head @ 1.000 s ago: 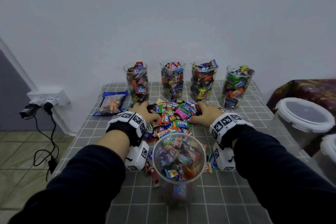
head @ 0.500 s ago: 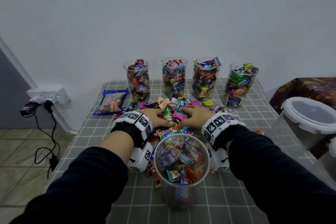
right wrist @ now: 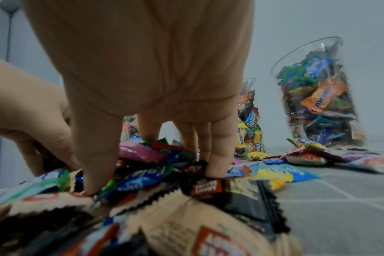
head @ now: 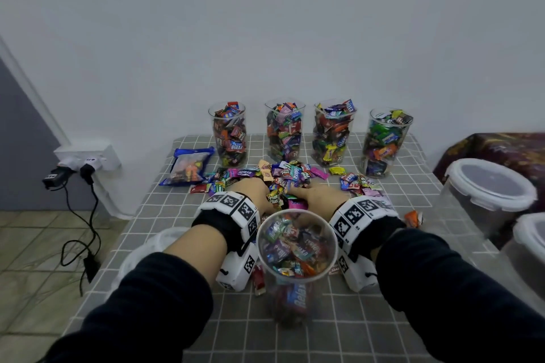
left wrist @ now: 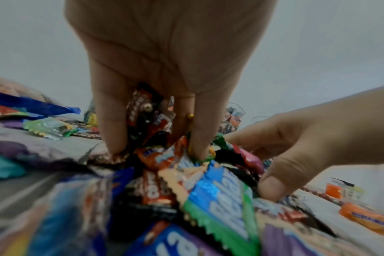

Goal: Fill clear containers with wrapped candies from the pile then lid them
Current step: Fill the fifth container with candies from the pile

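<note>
Candies (head: 284,183) lie heaped mid-table (head: 413,244), between the four filled cups (head: 284,132) at the back and the near cup (head: 296,244) just in front of your wrists. No lid sits on any of the five. Going down in size: table, then the two lidded tubs (head: 489,186) at its right edge, the cups, the blue bag (head: 188,166), the loose sweets.

Your left hand (left wrist: 164,69) and right hand (right wrist: 143,78) face each other across the heap, fingers (right wrist: 217,155) pointing down, only slightly spread, their tips buried in wrappers; neither has closed round a load yet. To scoop well, I judge you should press the two palms together under the pile, lift as one, and tip over the near cup's rim, which already looks nearly full, so take a modest load or strays will spill.

The near cup hides the thumbs from the head view. Its lower wall is blurred. Where the cups' lids are, I cannot tell. The wrist views are smeared in the foreground.
</note>
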Available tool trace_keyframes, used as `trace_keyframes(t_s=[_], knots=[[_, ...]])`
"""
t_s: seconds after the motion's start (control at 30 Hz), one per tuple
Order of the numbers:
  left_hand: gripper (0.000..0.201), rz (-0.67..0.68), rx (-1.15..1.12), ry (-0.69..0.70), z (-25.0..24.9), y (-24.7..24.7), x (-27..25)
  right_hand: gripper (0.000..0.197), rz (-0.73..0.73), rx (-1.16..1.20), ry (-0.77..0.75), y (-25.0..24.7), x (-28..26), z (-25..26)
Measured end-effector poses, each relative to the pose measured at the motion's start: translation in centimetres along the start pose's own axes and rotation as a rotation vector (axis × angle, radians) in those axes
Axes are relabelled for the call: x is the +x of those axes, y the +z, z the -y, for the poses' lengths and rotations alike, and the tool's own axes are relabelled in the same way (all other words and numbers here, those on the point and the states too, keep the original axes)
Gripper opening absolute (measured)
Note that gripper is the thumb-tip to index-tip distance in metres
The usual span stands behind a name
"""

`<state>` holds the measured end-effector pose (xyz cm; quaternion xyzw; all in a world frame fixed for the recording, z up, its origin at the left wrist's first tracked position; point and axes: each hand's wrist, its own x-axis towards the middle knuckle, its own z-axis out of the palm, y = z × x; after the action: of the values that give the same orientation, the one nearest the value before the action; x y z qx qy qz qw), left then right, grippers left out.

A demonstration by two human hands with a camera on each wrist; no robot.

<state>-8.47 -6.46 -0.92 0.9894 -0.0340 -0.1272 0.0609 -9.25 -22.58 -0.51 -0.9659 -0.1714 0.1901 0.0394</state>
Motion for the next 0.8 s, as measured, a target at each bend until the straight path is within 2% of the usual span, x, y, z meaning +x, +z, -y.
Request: trace_keyframes(t_s=[0.3, 0.5, 0.8], knots=[[0.015, -0.039, -0.064, -0.048, 0.3, 0.5, -0.6, 0.032, -0.08, 0.03, -0.026, 0.1, -1.3, 0.5], [0.021, -0.076, -0.115, -0.027, 0.3, 0.4, -1.8, 0.025, -0.141, 0.075, 0.005, 0.5, -1.9, 0.3], [0.019, -0.227, -0.413, 0.012, 0.0, -1.4, -5.4, 0.024, -0.265, 0.27, 0.063, 0.3, -3.7, -1.2]])
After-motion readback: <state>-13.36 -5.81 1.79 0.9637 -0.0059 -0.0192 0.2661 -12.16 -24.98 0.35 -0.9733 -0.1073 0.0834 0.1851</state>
